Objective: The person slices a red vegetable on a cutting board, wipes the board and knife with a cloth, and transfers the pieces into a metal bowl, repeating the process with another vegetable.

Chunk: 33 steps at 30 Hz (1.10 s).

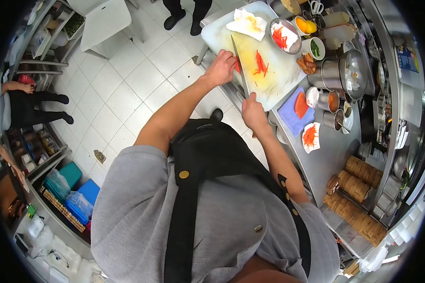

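My right hand (254, 113) is closed around the handle end of a long kitchen knife (242, 70), whose blade reaches across the near edge of a white cutting board (288, 85). My left hand (222, 68) is closed with bent fingers on a red-orange vegetable piece (237, 65), right beside the blade. Thin red-orange strips (261, 65) lie in a small pile on the board's yellow-stained middle. Toward the board's far left is a white paper towel (246, 23) with yellowish stains. A metal bowl (295, 47) by it holds more strips on white paper.
Right of the board, a blue cloth (290, 113) bears another red-orange piece (301, 105). Strips on paper (310, 137), metal pots (333, 75) and bamboo steamers (354, 186) line the counter. A white chair (106, 23) stands left; other people's legs (38, 106) show at left and top.
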Tool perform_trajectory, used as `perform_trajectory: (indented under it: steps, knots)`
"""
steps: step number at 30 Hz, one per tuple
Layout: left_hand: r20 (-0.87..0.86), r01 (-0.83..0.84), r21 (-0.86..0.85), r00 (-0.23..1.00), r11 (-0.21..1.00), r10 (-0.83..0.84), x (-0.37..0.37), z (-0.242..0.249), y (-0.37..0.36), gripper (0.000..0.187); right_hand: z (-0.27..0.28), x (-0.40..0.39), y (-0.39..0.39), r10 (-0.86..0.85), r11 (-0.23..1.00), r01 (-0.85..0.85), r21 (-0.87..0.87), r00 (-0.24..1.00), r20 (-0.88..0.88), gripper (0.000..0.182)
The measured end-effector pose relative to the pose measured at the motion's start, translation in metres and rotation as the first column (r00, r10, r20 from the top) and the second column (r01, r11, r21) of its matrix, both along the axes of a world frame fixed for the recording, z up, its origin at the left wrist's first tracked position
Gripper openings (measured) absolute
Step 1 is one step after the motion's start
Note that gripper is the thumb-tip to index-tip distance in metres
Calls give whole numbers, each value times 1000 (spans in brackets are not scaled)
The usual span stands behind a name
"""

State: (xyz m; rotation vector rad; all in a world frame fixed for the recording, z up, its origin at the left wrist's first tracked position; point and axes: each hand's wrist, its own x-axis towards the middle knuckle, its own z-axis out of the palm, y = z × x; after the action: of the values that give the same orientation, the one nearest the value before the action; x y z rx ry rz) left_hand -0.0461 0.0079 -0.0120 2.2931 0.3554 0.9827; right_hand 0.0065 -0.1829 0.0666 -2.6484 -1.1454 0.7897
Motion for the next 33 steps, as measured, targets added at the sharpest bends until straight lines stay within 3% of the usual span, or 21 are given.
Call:
perform_trajectory:
  steps: [6,11,14,16,17,20,25,29,33]
  knots:
    - [-7,-12,17,1000,1000,12,0,-1,1,16,33,12,10,123,991,-123,44,992,20,31]
    - [22,-12,48,1000,999,11,-4,1,1,9,0,6,3,61,998,-62,21,997,41,32]
    - [6,7,42,1000,999,-8,-3,1,1,8,20,18,18,96,991,-100,85,994,58,34]
    - [25,-1,36,1000,999,0,-6,0,0,8,41,12,12,95,995,-96,-7,995,-30,34]
    - [26,-9,34,1000,999,8,-6,-1,0,8,33,6,6,65,996,-64,-63,998,9,34]
    - [62,-10,6,998,1000,10,-6,0,-1,11,-11,7,1,28,1000,-28,-10,1000,8,36]
    - [7,-2,36,1000,999,1,-8,-2,0,15,48,13,23,105,993,-107,-51,994,-34,33]
    - [-2,1,16,1000,1000,-1,-9,-3,0,18,-3,6,1,34,999,-34,-32,999,14,34]
    - [-32,35,47,999,998,-33,-12,-4,-1,18,22,19,24,130,991,-131,36,991,29,36]
